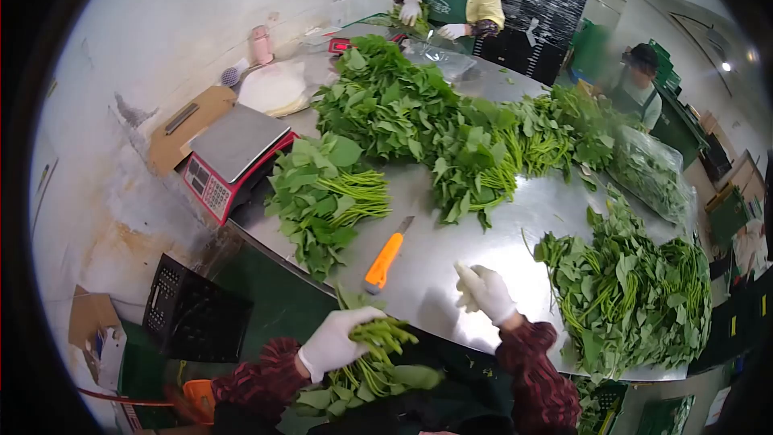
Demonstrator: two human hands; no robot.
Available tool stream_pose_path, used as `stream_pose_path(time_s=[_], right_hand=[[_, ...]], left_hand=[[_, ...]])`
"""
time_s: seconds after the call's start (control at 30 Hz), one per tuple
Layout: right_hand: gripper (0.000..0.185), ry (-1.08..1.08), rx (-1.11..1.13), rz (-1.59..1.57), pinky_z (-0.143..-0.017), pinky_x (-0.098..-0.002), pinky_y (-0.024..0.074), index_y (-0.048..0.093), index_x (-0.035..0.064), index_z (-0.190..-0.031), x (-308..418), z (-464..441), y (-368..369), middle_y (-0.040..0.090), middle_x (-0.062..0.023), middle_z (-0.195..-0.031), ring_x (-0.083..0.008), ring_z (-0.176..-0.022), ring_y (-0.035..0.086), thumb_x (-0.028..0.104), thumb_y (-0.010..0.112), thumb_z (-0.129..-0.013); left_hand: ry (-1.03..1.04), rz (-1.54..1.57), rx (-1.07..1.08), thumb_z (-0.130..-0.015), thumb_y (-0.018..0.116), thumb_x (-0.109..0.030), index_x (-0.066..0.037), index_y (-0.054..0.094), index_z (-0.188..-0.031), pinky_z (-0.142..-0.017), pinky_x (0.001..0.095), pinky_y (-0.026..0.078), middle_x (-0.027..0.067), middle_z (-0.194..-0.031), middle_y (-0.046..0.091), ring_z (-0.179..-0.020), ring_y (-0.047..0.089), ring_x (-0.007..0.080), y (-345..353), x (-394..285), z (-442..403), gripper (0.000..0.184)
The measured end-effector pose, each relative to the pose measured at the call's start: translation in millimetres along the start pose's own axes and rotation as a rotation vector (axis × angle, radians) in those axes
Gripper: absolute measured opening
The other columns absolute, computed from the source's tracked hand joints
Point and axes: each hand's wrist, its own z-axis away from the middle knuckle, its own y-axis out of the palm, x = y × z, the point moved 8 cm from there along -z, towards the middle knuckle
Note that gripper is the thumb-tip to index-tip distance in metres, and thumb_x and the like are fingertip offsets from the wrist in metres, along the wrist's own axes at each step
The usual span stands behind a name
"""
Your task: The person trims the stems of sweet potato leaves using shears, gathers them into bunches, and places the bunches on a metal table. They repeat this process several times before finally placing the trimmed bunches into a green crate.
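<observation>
My left hand [336, 343], in a white glove, is closed round a bunch of leafy green stems [370, 370] at the table's near edge. The cut stem ends point right and leaves hang below. Over the bare metal further right, my right hand [485, 292], also gloved, holds nothing that I can see, its fingers partly curled and apart. An orange cutter [384, 263] with its blade out lies on the table [435, 282] between the hands. Behind it rests a bundle of greens [322, 197], stems facing right.
A red scale [233, 153] stands at the left edge. Large heaps of greens lie across the back [394, 105] and at the right [636, 298]. One co-worker [451, 0] handles greens at the far end; another [638, 89] is at the right. A black crate [193, 306] sits lower left.
</observation>
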Motion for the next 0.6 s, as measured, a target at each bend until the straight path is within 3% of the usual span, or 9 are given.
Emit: stream_pose_path(time_s=[0.03,0.1,0.17,0.2,0.27,0.4,0.5,0.57,0.6], right_hand=[[0.043,-0.001,0.008,0.004,-0.047,-0.0294,0.0475,0.057,-0.0013,-0.081,-20.2,-29.8,21.2,0.058,-0.0104,-0.062,-0.0169,-0.051,0.059,0.04,0.05,-0.091],[0.051,-0.619,-0.227,0.874,-0.051,-0.0365,0.0493,0.059,-0.0022,-0.075,-7.2,-58.9,65.5,0.06,-0.0154,-0.062,-0.0261,-0.055,0.062,0.045,0.048,-0.09],[0.056,-0.286,-0.252,0.863,-0.057,-0.0414,0.0504,0.059,-0.0041,-0.084,17.0,-73.6,92.8,0.063,-0.0202,-0.074,-0.0326,-0.066,0.064,0.05,0.049,-0.086],[0.056,-0.288,-0.253,0.863,-0.057,-0.0414,0.0504,0.059,-0.0041,-0.084,39.8,-71.9,107.4,0.063,-0.0202,-0.074,-0.0326,-0.066,0.064,0.05,0.049,-0.086],[0.057,-0.077,-0.276,0.702,-0.065,-0.0406,0.051,0.059,-0.0042,-0.086,55.9,-70.0,117.3,0.063,-0.0206,-0.08,-0.0324,-0.075,0.064,0.052,0.057,-0.079],[0.048,-0.074,-0.196,0.743,-0.074,-0.0383,0.0503,0.061,-0.0022,-0.085,38.3,-93.5,130.3,0.064,-0.0205,-0.086,-0.0325,-0.086,0.063,0.043,0.067,-0.073],[0.043,-0.073,-0.143,0.944,-0.075,-0.038,0.0503,0.06,-0.0025,-0.093,4.5,-108.0,109.8,0.064,-0.021,-0.089,-0.033,-0.087,0.063,0.036,0.066,-0.074],[0.041,-0.101,-0.172,0.909,-0.076,-0.0381,0.05,0.058,-0.0019,-0.098,-5.9,-100.8,77.5,0.064,-0.0215,-0.088,-0.0334,-0.085,0.063,0.031,0.066,-0.075],[0.039,-0.066,-0.196,0.704,-0.076,-0.0384,0.0501,0.059,-0.0011,-0.098,-10.6,-88.0,54.4,0.064,-0.0218,-0.088,-0.0337,-0.085,0.063,0.03,0.066,-0.075]], left_hand=[[-0.126,0.248,-0.101,-0.075,0.054,0.009,0.002,0.055,-0.1,-0.071,0.0244,0.048,0.0053,-0.084,0.062,-0.076,0.059,0.0102,-7.7,21.8,3.5,0.026],[-0.175,0.374,-0.174,-0.079,0.055,0.006,0.004,0.054,-0.094,-0.066,0.0253,0.048,0.0048,-0.077,0.06,-0.07,0.058,0.0111,-18.2,55.4,3.0,0.015],[-0.235,0.509,-0.181,-0.081,0.057,0.003,0.004,0.054,-0.092,-0.064,0.0254,0.047,0.0048,-0.074,0.059,-0.067,0.057,0.0112,-23.4,59.9,-1.1,0.011],[-0.294,0.642,-0.188,-0.082,0.058,0.0,0.003,0.053,-0.089,-0.062,0.0256,0.047,0.0048,-0.071,0.058,-0.064,0.056,0.0112,-23.3,63.8,-3.7,0.009],[-0.272,0.65,-0.194,-0.083,0.059,-0.002,0.003,0.053,-0.089,-0.062,0.0259,0.047,0.0051,-0.071,0.058,-0.064,0.056,0.0116,-26.8,67.5,-9.7,0.01],[-0.27,0.759,-0.21,-0.082,0.061,-0.001,0.003,0.054,-0.092,-0.06,0.0265,0.048,0.0051,-0.073,0.058,-0.064,0.056,0.0123,-22.0,84.5,-26.0,0.013],[-0.265,0.72,-0.155,-0.082,0.062,-0.006,0.002,0.056,-0.088,-0.058,0.0251,0.046,0.0044,-0.069,0.058,-0.061,0.056,0.0121,-11.7,80.4,-42.3,0.012],[-0.283,0.759,-0.108,-0.083,0.061,-0.007,0.001,0.055,-0.085,-0.059,0.0265,0.047,0.0042,-0.069,0.057,-0.062,0.056,0.0127,3.4,72.6,-55.1,0.01],[-0.29,0.697,-0.064,-0.083,0.061,-0.008,0.001,0.056,-0.085,-0.059,0.0269,0.046,0.0048,-0.069,0.058,-0.062,0.057,0.013,12.7,70.3,-61.3,0.01]])
